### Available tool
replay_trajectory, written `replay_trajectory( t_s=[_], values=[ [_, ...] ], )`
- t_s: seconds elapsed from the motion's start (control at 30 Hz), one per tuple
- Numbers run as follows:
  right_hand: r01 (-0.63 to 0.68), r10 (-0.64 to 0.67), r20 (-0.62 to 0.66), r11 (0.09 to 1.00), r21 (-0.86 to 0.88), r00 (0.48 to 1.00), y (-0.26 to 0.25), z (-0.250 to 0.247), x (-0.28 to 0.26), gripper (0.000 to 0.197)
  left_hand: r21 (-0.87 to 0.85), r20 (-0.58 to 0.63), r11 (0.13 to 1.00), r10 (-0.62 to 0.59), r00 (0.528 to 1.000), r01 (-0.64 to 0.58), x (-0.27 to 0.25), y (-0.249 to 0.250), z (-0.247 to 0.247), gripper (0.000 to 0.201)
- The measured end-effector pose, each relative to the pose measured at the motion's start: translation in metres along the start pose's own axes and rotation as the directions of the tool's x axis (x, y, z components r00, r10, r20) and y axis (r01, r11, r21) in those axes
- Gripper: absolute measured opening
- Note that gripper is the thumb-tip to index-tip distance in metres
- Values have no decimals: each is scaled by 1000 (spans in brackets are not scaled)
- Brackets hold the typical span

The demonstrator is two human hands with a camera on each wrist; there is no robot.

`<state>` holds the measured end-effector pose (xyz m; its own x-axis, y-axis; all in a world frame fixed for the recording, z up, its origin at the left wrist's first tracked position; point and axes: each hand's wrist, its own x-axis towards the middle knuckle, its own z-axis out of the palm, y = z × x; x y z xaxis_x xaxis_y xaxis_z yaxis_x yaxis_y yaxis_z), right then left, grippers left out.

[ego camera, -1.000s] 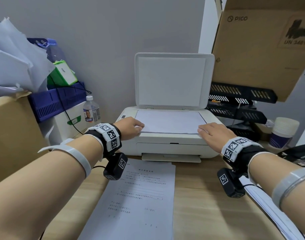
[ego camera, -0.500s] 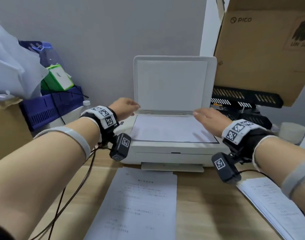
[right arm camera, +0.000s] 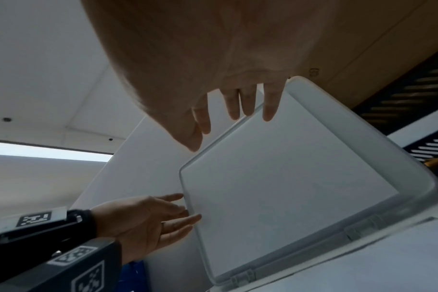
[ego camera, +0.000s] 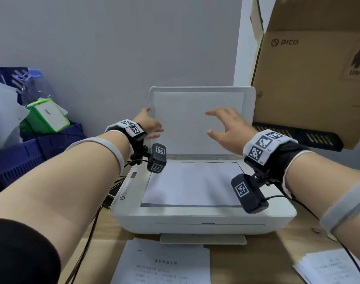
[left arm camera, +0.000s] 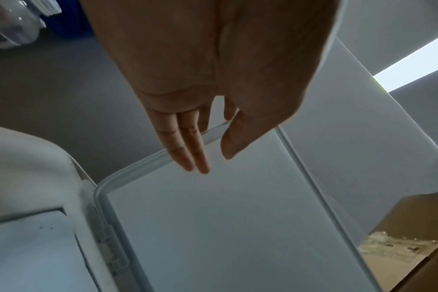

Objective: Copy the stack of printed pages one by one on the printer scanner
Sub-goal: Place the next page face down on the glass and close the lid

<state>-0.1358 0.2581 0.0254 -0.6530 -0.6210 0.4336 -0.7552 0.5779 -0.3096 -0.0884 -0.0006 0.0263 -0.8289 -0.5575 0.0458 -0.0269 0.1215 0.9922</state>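
One white printer (ego camera: 203, 218) sits on the wooden desk (ego camera: 256, 263), its one scanner lid (ego camera: 199, 119) standing raised and nearly upright. Both hands are lifted in front of that lid. The left hand (ego camera: 149, 125) is at the lid's left edge, its fingers (left arm camera: 188, 146) straight and close together, thumb lying apart from them; in the right wrist view the fingertips reach the lid's rim, though whether they press on it cannot be told. It holds nothing. The right hand (ego camera: 226, 128) hovers before the lid's white inner face, toward its right side, fingers (right arm camera: 270, 102) spread and relaxed, gripping nothing; contact with the lid cannot be told either.

Below and between the two hands, one sheet of paper (ego camera: 193, 183) lies flat on the scanner glass, blank side up, with a thin dark strip of glass showing along its near edge. Nearer the person than the hands, one printed page (ego camera: 164, 263) lies on the desk just in front of the printer's output tray. Below the right forearm, at the desk's right edge, lies a stack of printed pages (ego camera: 334, 267); its count cannot be read.

To the right of the right hand stands one cardboard box (ego camera: 314, 68) marked PICO, with a black tray rack (ego camera: 297, 136) beneath it. Left of the left hand are a blue crate (ego camera: 31, 148) and one green-and-white box (ego camera: 48, 115).
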Motion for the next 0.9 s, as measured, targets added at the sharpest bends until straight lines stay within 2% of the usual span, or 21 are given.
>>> replay_trajectory(
  t_s=[0.03,0.13,0.23,0.3,0.4,0.47,0.53,0.6,0.67,0.77,0.83,0.9],
  values=[
    [25,-26,-33,999,-32,999,-1,1,2,57,-12,-21,1000,26,999,-26,1,-2,-2,55],
    [127,-160,-135,966,-223,978,-10,4,5,67,90,-73,984,161,984,-154,1,-13,-11,56],
    [164,-228,-165,929,-332,960,-25,10,8,71,53,-102,975,221,970,-217,-8,-24,-22,27],
    [170,-256,-204,916,-362,945,-35,16,9,64,47,-44,967,254,966,-252,-17,-32,-31,17],
    [203,-304,-241,907,-368,921,-48,22,1,39,39,51,967,251,967,-253,-31,-49,-48,16],
    [200,-269,-152,910,-363,951,-57,25,-11,21,84,86,973,207,975,-214,-41,-59,-60,14],
    [221,-230,29,884,-413,973,-60,34,-25,22,201,96,968,130,987,-147,-51,-66,-70,15],
    [272,-229,153,869,-412,961,-60,44,-40,22,320,66,945,46,997,-65,-62,-74,-79,22],
    [299,-223,235,880,-370,946,-56,50,-53,27,357,60,934,-44,997,20,-71,-86,-85,28],
    [289,-186,322,905,-311,928,-51,57,-67,38,345,112,929,-184,977,135,-86,-102,-90,35],
    [272,-161,346,913,-303,924,-49,64,-75,44,388,115,906,-231,966,170,-97,-109,-89,36],
    [273,-134,389,905,-327,911,-46,73,-81,51,426,105,890,-228,968,163,-102,-113,-88,40]
  ],
)
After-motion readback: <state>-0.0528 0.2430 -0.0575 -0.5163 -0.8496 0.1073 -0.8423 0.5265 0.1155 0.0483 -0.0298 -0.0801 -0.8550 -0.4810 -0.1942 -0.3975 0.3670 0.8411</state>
